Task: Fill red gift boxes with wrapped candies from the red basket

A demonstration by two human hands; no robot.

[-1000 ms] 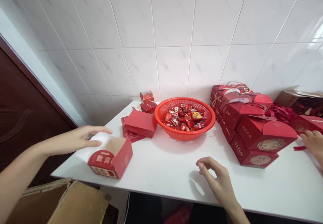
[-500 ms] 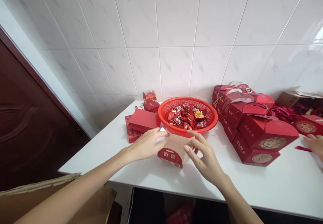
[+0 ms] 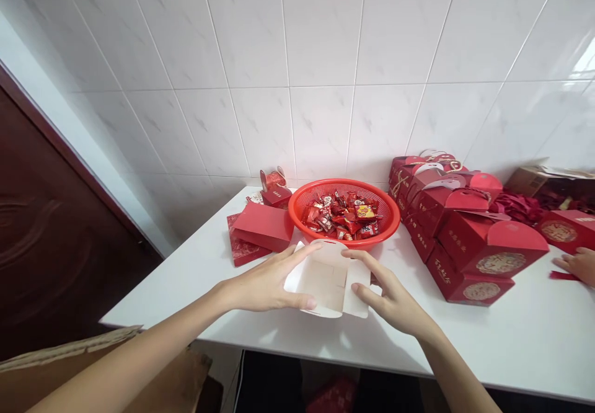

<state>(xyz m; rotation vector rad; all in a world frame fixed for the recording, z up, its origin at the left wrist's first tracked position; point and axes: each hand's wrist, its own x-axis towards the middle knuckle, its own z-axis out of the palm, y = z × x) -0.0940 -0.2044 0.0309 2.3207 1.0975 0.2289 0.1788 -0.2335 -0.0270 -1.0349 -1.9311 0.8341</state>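
Note:
A small paper gift box (image 3: 324, 279) faces up with its top open, showing a bare white inside and flaps folded outward. My left hand (image 3: 272, 281) grips its left side, thumb at the near edge and fingers along the far edge. On the other side, my right hand (image 3: 388, 292) holds the right flap between thumb and forefinger. Just behind the box stands a red plastic basket (image 3: 297, 214) full of wrapped candies (image 3: 341, 214). The box's outer faces are hidden from this angle.
Flat red box pieces (image 3: 264, 226) lie left of the basket on the white table (image 3: 186, 286). Closed red gift boxes (image 3: 488, 245) are stacked on the right. Another person's hand (image 3: 581, 265) is at the far right, by a red ribbon. A cardboard carton (image 3: 153, 376) sits lower left.
The box has tipped so its open white inside now faces me; before, its printed outer side showed. My left thumb has moved down to the near edge, and the flaps are spread wider.

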